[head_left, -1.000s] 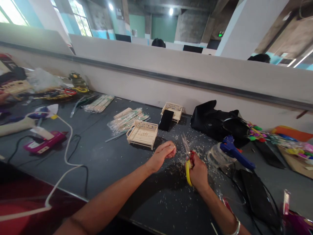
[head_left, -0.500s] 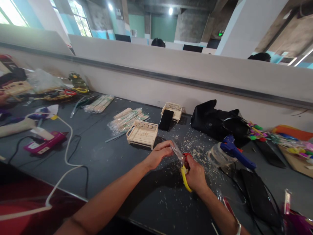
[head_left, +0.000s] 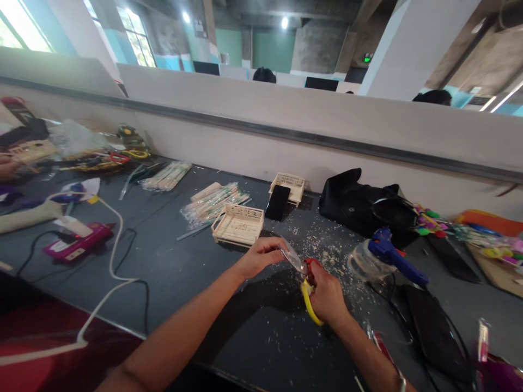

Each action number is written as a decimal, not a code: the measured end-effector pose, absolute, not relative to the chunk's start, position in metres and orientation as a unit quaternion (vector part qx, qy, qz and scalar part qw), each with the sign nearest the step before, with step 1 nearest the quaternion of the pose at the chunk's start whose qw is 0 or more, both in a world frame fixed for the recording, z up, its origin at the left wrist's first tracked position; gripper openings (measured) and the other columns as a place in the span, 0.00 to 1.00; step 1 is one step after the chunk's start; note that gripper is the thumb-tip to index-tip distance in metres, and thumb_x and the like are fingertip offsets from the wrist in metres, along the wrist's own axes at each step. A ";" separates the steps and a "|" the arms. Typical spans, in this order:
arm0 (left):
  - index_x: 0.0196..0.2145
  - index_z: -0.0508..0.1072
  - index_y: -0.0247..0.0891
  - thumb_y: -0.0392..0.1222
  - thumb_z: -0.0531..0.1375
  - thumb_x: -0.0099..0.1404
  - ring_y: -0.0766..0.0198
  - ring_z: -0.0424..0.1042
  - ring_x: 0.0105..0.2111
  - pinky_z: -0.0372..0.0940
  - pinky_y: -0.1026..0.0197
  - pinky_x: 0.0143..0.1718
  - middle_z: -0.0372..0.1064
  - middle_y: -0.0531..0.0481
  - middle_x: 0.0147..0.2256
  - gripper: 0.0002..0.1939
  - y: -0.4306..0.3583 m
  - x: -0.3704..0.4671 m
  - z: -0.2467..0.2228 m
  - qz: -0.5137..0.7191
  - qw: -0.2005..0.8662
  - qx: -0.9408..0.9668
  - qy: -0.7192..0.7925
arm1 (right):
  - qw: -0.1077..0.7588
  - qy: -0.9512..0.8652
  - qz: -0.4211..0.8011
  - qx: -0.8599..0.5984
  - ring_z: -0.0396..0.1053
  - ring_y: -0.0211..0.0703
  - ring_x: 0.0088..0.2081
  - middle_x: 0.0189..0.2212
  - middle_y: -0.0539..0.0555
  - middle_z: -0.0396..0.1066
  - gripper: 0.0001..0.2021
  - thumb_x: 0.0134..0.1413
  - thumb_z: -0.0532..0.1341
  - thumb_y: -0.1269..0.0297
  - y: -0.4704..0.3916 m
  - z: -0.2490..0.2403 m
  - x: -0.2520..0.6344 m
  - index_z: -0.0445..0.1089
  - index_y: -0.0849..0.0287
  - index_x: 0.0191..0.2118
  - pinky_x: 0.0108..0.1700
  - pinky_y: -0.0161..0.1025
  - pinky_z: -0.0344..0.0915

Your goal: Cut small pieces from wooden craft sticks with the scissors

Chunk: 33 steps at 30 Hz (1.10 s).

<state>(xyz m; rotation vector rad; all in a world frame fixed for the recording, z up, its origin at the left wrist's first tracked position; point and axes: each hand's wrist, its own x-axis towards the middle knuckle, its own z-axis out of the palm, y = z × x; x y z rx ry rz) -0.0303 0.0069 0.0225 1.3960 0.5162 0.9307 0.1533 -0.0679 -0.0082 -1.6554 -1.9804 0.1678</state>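
Note:
My right hand [head_left: 328, 295] is wrapped round a pair of scissors [head_left: 309, 306] with red and yellow handles. The shiny blades point up and left, towards my left hand [head_left: 260, 258]. My left thumb and fingers are pinched together at the blade tips; whatever small piece sits between them is too small to make out. Pale wood crumbs [head_left: 322, 245] lie scattered on the table behind and around the scissors. Just beyond my left hand stands a small bed-like frame of wooden sticks [head_left: 239, 224]. A dark phone [head_left: 278, 202] leans on a second stick frame [head_left: 291, 183].
Bagged wooden sticks [head_left: 214, 202] lie behind the frame. To the right are a black bag [head_left: 363, 204], a blue glue gun [head_left: 394, 256] on a clear jar, and a power bank-like black slab [head_left: 435, 329]. A purple power strip [head_left: 79, 242] and white cable are left. Another person's hand [head_left: 7, 167] shows far left.
My left hand has shifted slightly left and down. The scissors have tilted a little, their blades lying flatter, while my right hand stays in nearly the same place.

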 end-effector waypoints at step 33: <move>0.24 0.73 0.33 0.52 0.66 0.51 0.68 0.62 0.27 0.55 0.65 0.31 0.66 0.52 0.24 0.17 0.004 -0.024 0.012 0.440 0.674 0.558 0.201 | 0.243 -0.738 0.080 -0.624 0.64 0.38 0.20 0.19 0.48 0.67 0.07 0.40 0.53 0.69 -0.067 -0.016 0.154 0.61 0.56 0.31 0.25 0.32 0.53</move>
